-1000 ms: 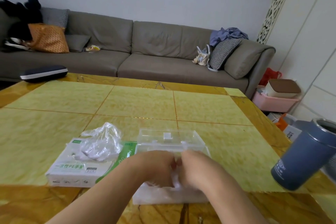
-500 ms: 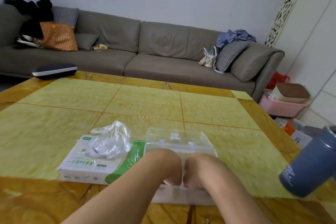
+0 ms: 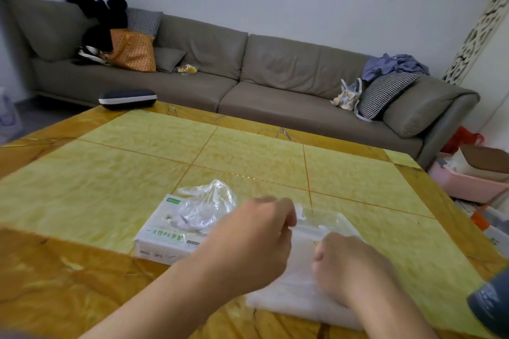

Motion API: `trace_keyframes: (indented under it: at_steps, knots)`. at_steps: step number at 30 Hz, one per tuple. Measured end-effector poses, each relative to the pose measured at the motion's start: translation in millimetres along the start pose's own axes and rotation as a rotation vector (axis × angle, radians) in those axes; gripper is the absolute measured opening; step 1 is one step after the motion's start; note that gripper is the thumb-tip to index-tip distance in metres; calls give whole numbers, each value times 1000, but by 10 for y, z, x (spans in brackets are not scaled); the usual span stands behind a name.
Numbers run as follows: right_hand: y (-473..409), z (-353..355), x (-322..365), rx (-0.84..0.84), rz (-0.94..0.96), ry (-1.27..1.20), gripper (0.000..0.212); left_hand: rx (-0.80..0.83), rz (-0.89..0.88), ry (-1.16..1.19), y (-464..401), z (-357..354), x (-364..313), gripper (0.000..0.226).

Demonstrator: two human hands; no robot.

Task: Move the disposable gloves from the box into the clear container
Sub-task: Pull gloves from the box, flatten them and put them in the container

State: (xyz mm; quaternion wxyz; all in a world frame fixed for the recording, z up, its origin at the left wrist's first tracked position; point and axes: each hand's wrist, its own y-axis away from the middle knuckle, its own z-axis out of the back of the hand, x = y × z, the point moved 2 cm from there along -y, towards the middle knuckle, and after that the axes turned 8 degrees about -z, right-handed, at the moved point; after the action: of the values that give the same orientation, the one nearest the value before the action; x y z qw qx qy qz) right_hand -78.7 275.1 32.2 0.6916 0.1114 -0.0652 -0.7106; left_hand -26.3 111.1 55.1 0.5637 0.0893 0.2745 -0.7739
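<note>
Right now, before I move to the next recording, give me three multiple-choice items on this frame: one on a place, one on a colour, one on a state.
1. Where is the glove box relative to the clear container?
A. To its left
B. To its right
C. Stacked on it

2. What colour is the sofa?
A. Red
B. Grey-brown
C. White

3. What state is the plastic glove bundle in?
A. Crumpled on the box top
B. Lying on the sofa
C. Hanging off the table edge

Answers: 1 A, the box lies left of the container, under the left hand. 2 B, its cushions are grey-brown. 3 A, it sits bunched on the box.
</note>
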Motion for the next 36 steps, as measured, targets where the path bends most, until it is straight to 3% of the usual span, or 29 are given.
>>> trace_keyframes:
  at_steps: [3,5,7,11,13,16,18,22,26,30,34,36]
  knots:
    - [158,121,83,-221,19,-31,24,-264,141,-20,101,173,509,28]
    - [236,187,194,-354,65,-113,26,-176,318,-42,168,198,873,52]
    - [289,200,332,-463,188,-237,25,-51,415,-27,209,151,1114,58]
    - [311,100,636,-417,427,-436,24,-185,325,46,173,129,1198,7]
    - [273,62,697,-385,440,-461,25,-209,320,64,148,150,1191,19]
    - [217,40,730,-374,421,-464,28,-48,427,51,151,108,1272,67]
    - [200,35,737,-362,416,-470,27,-37,452,108,164,96,1331,61]
    - [204,3,739,-328,436,-486,29,-275,321,178,173,210,1276,14]
    - [199,-15,728,-314,479,-596,42,-448,161,271,184,337,1087,12]
    - [248,42,747,-211,492,-873,60,-407,23,288,215,372,881,14]
    - [202,160,672,-338,458,-1151,10,-430,-52,271,249,387,709,21]
    - [182,236,616,-236,466,-1338,10,-421,0,285,274,387,660,45]
